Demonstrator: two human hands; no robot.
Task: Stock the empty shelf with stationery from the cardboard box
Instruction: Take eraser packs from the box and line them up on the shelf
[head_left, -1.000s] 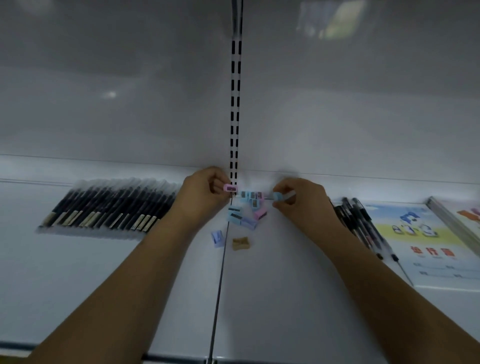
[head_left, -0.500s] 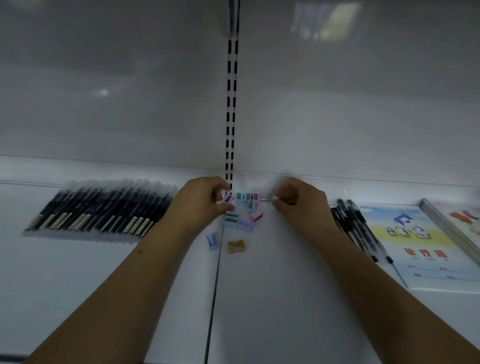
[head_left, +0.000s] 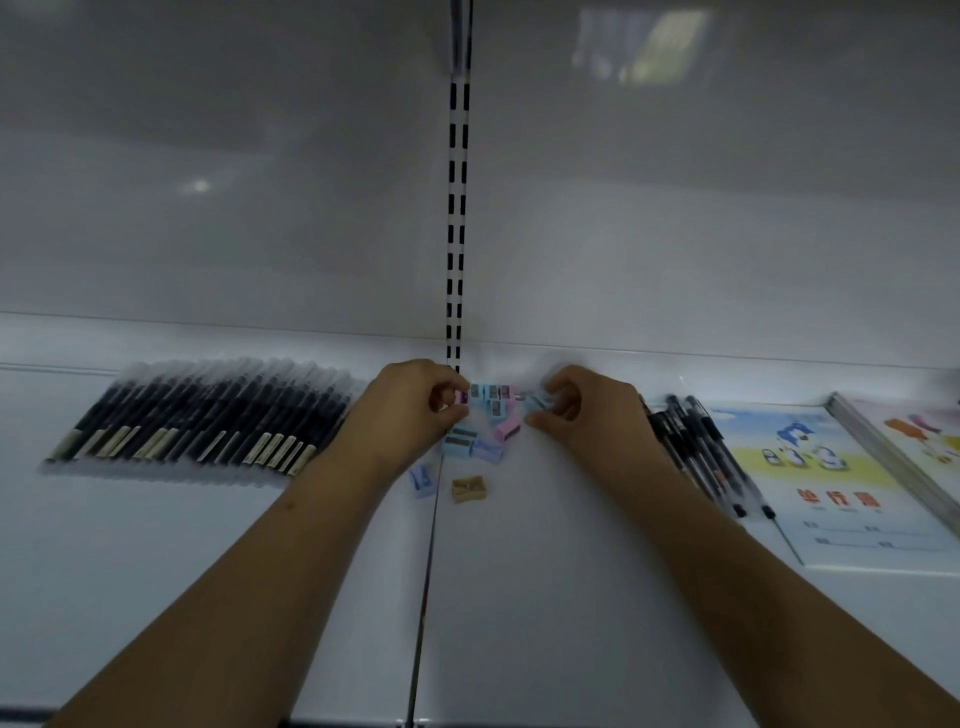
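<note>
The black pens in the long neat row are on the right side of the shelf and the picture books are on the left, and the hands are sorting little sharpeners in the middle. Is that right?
Not quite, the sides are swapped. The head view shows the long row of black pens on the left of the shelf and the picture books on the right. The left hand and right hand are indeed sorting little sharpeners in the middle.

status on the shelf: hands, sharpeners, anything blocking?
Left hand pinches pink sharpener; right hand pinches blue sharpener. Sharpener pile at shelf back. Nothing blocking.
</note>
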